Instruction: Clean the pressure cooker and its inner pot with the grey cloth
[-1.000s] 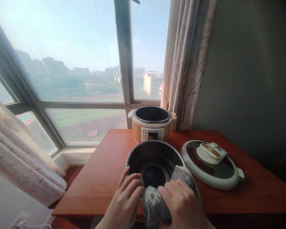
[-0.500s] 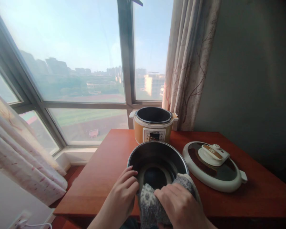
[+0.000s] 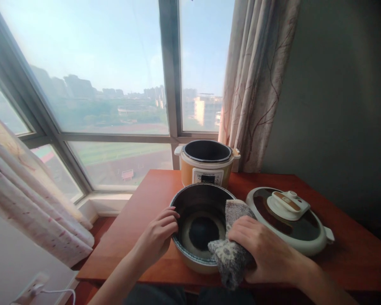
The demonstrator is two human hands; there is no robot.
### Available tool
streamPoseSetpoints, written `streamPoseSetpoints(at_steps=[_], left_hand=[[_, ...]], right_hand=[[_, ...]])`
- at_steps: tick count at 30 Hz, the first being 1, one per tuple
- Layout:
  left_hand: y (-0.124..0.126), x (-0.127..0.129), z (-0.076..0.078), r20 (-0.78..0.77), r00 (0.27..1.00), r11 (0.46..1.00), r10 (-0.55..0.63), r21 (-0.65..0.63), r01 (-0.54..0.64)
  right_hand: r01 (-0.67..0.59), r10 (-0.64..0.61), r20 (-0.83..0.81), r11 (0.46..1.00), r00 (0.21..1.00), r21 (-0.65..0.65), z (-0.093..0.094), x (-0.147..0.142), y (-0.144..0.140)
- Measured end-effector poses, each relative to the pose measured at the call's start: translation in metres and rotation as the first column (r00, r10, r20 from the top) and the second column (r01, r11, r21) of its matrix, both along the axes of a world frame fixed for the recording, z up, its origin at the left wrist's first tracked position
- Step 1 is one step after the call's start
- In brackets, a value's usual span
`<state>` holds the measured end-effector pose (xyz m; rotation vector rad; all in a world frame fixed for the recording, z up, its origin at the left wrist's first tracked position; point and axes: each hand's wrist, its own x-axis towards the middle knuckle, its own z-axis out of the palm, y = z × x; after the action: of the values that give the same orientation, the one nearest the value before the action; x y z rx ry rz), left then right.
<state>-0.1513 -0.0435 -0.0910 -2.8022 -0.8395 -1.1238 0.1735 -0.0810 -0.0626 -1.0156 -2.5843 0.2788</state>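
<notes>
A metal inner pot stands on the red-brown table in front of me. My left hand grips the pot's left rim, fingers hooked over the edge. My right hand presses a grey patterned cloth against the pot's right rim, the cloth draped over the edge. Behind the pot sits an orange and white electric cooker base, its cavity bare. The cooker's lid lies flat on the table to the right.
A large window fills the back, with a curtain at the right and another curtain at lower left. A grey wall stands on the right. A white power strip lies on the floor at lower left.
My right hand has slid with the cloth from the pot's near rim round to its right rim. The left hand has shifted further left on the rim. The camera turned slightly.
</notes>
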Motion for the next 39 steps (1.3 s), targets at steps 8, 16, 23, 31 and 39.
streamPoseSetpoints(at_steps=[8,16,23,31,39], left_hand=[[-0.036,0.020,-0.002,-0.051,0.991,0.991,0.125,0.062,-0.122],[-0.069,0.050,-0.011,-0.023,0.980,0.980,0.197,0.003,-0.197],[-0.057,0.040,-0.012,-0.038,0.989,0.986,0.143,0.096,-0.139],[-0.038,0.015,-0.005,-0.124,0.990,0.997,0.068,0.057,-0.061],[-0.005,-0.009,0.011,-0.135,0.987,0.996,-0.083,-0.037,0.078]], right_hand=[[0.093,-0.051,-0.174,0.966,0.983,0.242,-0.035,-0.025,-0.018],[0.289,-0.158,-0.294,0.828,0.943,0.480,-0.056,-0.072,-0.042],[0.149,-0.071,-0.205,0.905,0.976,0.398,-0.051,-0.056,-0.039],[0.010,-0.008,-0.042,0.999,0.999,0.050,-0.012,-0.017,-0.023],[-0.034,0.034,-0.010,0.999,0.999,0.025,0.008,0.014,0.016]])
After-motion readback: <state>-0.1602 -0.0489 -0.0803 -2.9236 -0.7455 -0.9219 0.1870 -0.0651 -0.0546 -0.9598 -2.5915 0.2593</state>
